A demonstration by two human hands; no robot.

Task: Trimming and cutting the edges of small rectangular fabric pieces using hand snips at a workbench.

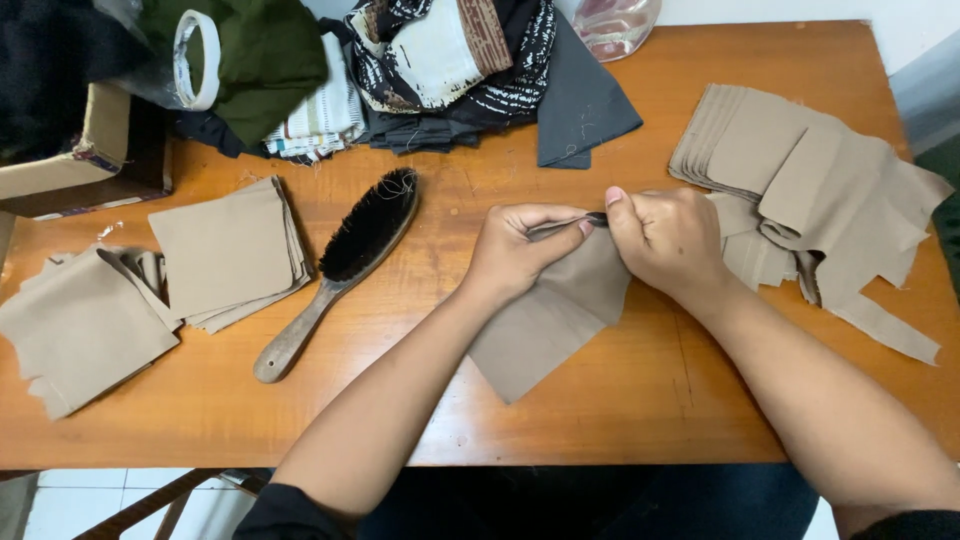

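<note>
Both hands meet over the middle of the wooden table (640, 400), working the top edge of a tan cloth piece (545, 325). The left hand (515, 250) has its fingers curled and pressed together, thumb and forefinger pinching the cloth's upper edge. The right hand (670, 240) is closed in a loose fist with the thumb up, and it pinches a thin dark tool (590, 219) against that same edge; what kind of tool it is cannot be told. The tool lies between the two thumbs, touching the cloth. The rest of the cloth hangs down from the fingers and lies flat on the table, its lower corner pointing toward the person.

Just left of the hands lies a wooden-handled brush (345, 265) with black bristles, set at a slant. Further left are two stacks of tan squares (225, 250). To the right of the right hand sits a pile of tan pieces (800, 170). Folded fabrics (450, 60) crowd the far edge.
</note>
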